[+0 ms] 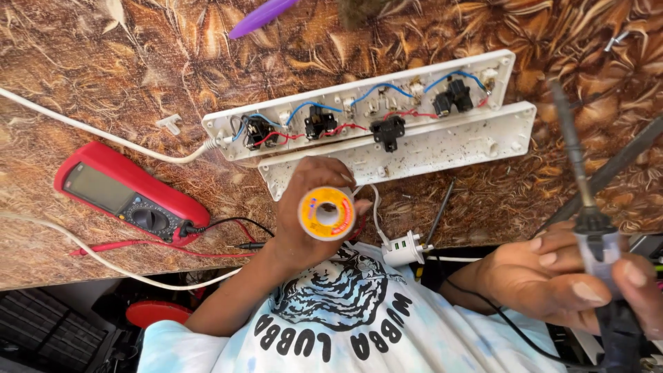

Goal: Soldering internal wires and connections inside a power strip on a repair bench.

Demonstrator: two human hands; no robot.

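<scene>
- Brown leaf-patterned tabletop (103, 55) fills most of the frame.
- Long white plastic power strip (359, 103), upper middle, lies opened up, with blue and red wires and black socket blocks showing. Its white cover (442, 148) lies just below, touching it.
- Red handheld multimeter (128, 197) sits centre left, its probe leads trailing right.
- Right hand (552, 276), lower right, is clamped round the handle of a dark soldering iron (573, 152), with the tip up and well away from the strip.
- Left hand (307, 200), centre, is wrapped round a small yellow solder spool (326, 213), held above the cover.
- Looks like the getting-ready bit before soldering. The next move would need a free solder end and the iron tip brought to one wire joint without touching the plastic.
</scene>
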